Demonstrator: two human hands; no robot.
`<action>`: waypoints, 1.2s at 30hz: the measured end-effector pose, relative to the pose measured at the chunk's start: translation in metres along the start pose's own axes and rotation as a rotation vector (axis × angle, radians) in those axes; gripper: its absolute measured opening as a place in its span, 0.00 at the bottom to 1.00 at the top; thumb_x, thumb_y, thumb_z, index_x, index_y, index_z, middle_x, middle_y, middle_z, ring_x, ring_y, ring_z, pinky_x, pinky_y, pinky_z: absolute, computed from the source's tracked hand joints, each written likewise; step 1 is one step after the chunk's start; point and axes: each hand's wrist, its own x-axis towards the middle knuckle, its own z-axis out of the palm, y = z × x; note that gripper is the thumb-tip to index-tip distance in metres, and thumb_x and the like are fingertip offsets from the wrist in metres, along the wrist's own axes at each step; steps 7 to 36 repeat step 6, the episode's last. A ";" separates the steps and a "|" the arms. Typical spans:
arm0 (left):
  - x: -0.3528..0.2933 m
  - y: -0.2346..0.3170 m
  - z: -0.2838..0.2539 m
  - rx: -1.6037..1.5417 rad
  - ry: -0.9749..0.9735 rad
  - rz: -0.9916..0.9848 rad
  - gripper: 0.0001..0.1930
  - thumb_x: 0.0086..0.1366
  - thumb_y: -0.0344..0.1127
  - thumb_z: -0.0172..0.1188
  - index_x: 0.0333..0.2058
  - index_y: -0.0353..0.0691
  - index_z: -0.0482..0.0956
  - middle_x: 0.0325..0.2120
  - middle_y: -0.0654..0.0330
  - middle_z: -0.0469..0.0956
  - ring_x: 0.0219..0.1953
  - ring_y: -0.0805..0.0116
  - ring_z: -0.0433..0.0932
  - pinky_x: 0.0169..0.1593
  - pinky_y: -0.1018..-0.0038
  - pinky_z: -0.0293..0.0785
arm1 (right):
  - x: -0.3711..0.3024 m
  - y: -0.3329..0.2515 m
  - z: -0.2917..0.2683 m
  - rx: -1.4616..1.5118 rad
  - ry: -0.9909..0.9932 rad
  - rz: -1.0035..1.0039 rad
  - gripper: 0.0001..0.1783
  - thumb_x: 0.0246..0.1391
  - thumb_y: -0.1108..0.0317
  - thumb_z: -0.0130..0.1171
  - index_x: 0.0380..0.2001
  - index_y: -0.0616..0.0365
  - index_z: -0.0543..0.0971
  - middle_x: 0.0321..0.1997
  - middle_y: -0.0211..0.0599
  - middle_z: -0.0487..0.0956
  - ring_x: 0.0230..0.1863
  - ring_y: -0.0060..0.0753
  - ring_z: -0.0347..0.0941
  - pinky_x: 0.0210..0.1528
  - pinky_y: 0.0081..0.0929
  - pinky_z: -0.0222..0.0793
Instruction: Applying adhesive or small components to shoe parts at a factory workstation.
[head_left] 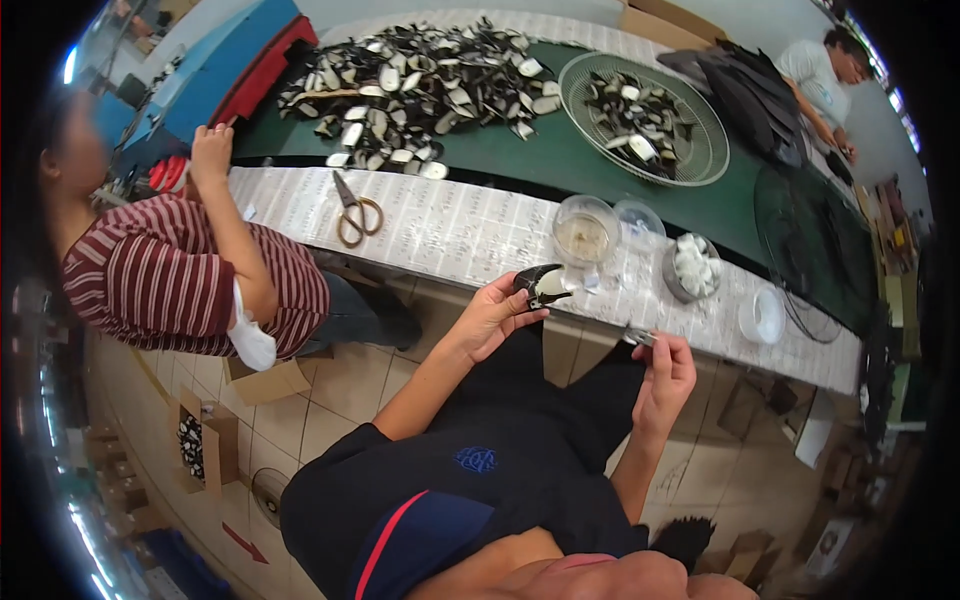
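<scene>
My left hand [488, 320] grips a small black curved piece with a pale lining [543, 287], just off the near edge of the table. Thumb and fingers pinch it from the left side. Farther right, my right hand [665, 382] pinches a small silvery thing [640, 338] between thumb and fingertips; its exact kind is too small to make out. The two hands are apart. Just beyond them stand a clear tub with a cloudy bottom [585, 232], a round container of white wads [696, 268] and a small whitish tub [763, 316].
A large pile of black-and-white pieces [420, 85] covers the green surface [490, 158]. Similar pieces lie in a mesh basket [712, 165]. Scissors [355, 215] rest on the table's left part. One person in stripes [170, 265] stands left; another [815, 85] works at far right.
</scene>
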 end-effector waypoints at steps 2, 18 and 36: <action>-0.005 0.002 0.020 -0.004 -0.059 -0.019 0.16 0.65 0.32 0.59 0.50 0.36 0.70 0.46 0.60 0.76 0.46 0.71 0.77 0.54 0.68 0.76 | -0.004 -0.028 0.022 -0.235 -0.040 -0.091 0.04 0.56 0.76 0.59 0.35 0.65 0.77 0.38 0.37 0.79 0.35 0.24 0.72 0.41 0.21 0.68; -0.009 -0.008 0.030 0.002 -0.136 -0.018 0.16 0.66 0.30 0.58 0.51 0.37 0.69 0.47 0.60 0.76 0.46 0.68 0.77 0.52 0.64 0.77 | -0.009 -0.042 0.041 -0.479 -0.222 -0.328 0.05 0.53 0.75 0.61 0.34 0.64 0.78 0.39 0.41 0.80 0.39 0.34 0.74 0.46 0.23 0.67; -0.009 -0.008 0.030 0.002 -0.136 -0.018 0.16 0.66 0.30 0.58 0.51 0.37 0.69 0.47 0.60 0.76 0.46 0.68 0.77 0.52 0.64 0.77 | -0.009 -0.042 0.041 -0.479 -0.222 -0.328 0.05 0.53 0.75 0.61 0.34 0.64 0.78 0.39 0.41 0.80 0.39 0.34 0.74 0.46 0.23 0.67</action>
